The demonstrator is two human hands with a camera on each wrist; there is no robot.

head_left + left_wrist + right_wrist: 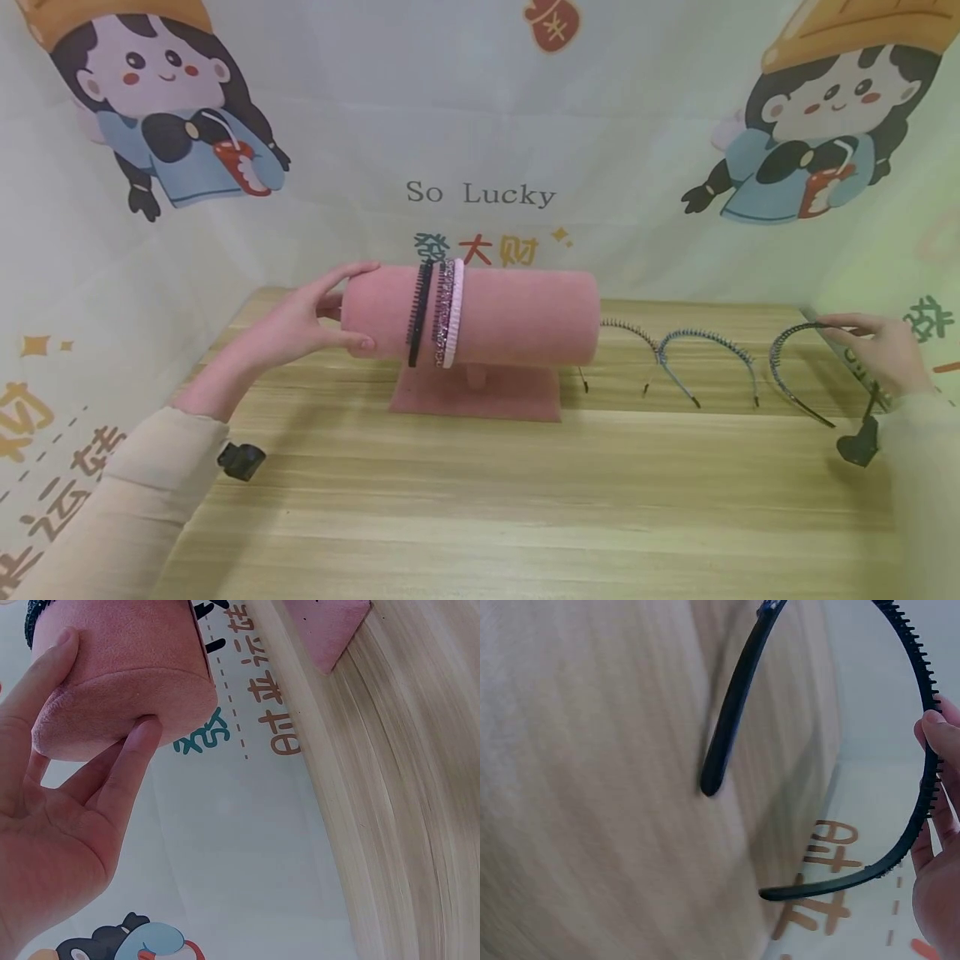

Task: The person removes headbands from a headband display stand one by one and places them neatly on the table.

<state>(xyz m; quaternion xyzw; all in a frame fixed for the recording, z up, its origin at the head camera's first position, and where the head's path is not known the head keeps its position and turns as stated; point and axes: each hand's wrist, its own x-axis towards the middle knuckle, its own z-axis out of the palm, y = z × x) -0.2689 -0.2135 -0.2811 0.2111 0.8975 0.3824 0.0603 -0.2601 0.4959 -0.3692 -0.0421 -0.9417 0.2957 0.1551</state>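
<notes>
Head: gripped the pink stand [528,317] on the worktop [525,500] with half-curled left hand [309,321]; pinched a dark headband [775,367], right of the stand, with right hand [885,350]. Left wrist: cupped the stand's end. Right wrist: pinched the headband between thumb and fingers.

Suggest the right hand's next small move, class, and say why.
Probably carry the black headband toward the pink roll: the right hand holds it, other headbands sit over the roll, and the left hand grips the roll's end.
</notes>
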